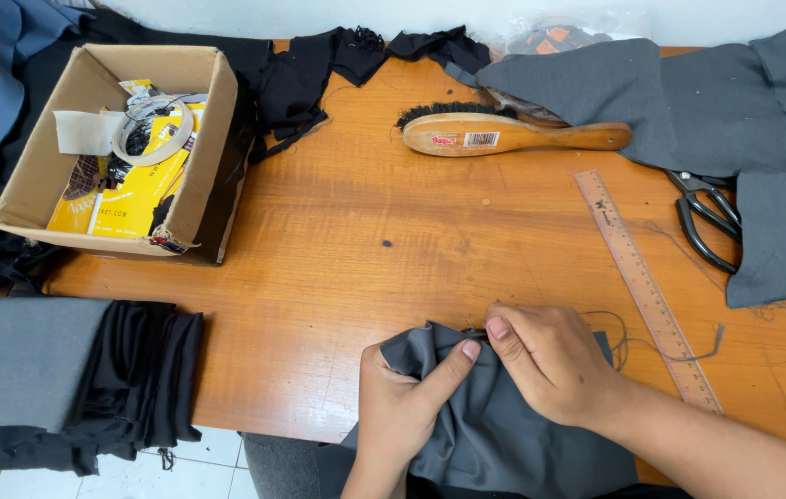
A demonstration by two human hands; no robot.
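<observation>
1. While my left hand [407,393] bunches up the grey cloth [495,425] at the near edge of the desk [347,249], its thumb stretches flat across a fold, fingers curled shut on the fabric beneath.
2. My right hand [550,360] lies knuckles-up on the same cloth, thumb and fingertips pinched tight at its top edge, almost touching the left thumb; a thin dark thread [638,346] loops away just beside it.
3. The cloth is matte and smooth, draping off the near edge toward me.
4. A clear plastic ruler [642,286] runs slantwise near the right edge, just past my right hand.
5. Folded grey and black fabrics [74,370] sit stacked at the near left corner.
6. Black-handled scissors [707,217] lie at the right, partly under a large grey cloth piece [735,120].
7. A wooden brush [504,134] with dark bristles lies toward the far edge; its back carries a small pink label and a white barcode sticker.
8. An open cardboard box [116,139] fills the far left corner, holding a roll of tape [153,129] and yellow printed packets [130,199].
9. Black fabric scraps [356,55] trail along the far edge.
</observation>
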